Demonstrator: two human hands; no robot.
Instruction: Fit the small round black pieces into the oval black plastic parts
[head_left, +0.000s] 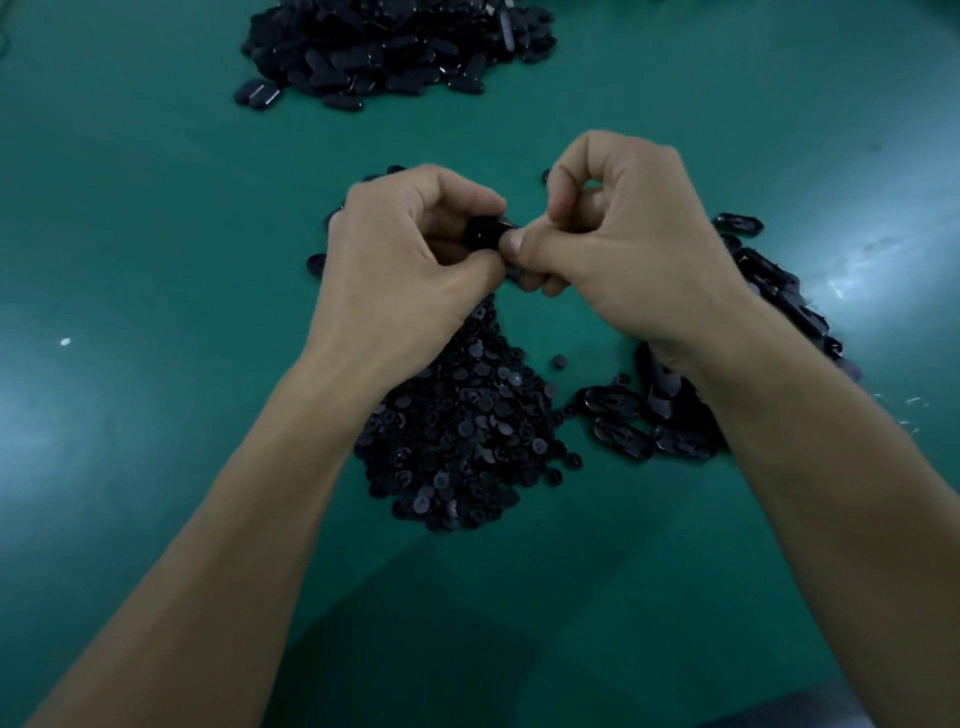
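Left grip and right grip both pinch one black part, at 12 o'clock of the round-piece pile. Pressed crooked, a piece could pop free and drop into that pile.

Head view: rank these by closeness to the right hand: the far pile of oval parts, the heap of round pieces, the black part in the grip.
1. black part, pinched between the right hand and left hand.
2. heap of round pieces, between the forearms, nearer the person.
3. far pile of oval parts, at the top, left of centre.
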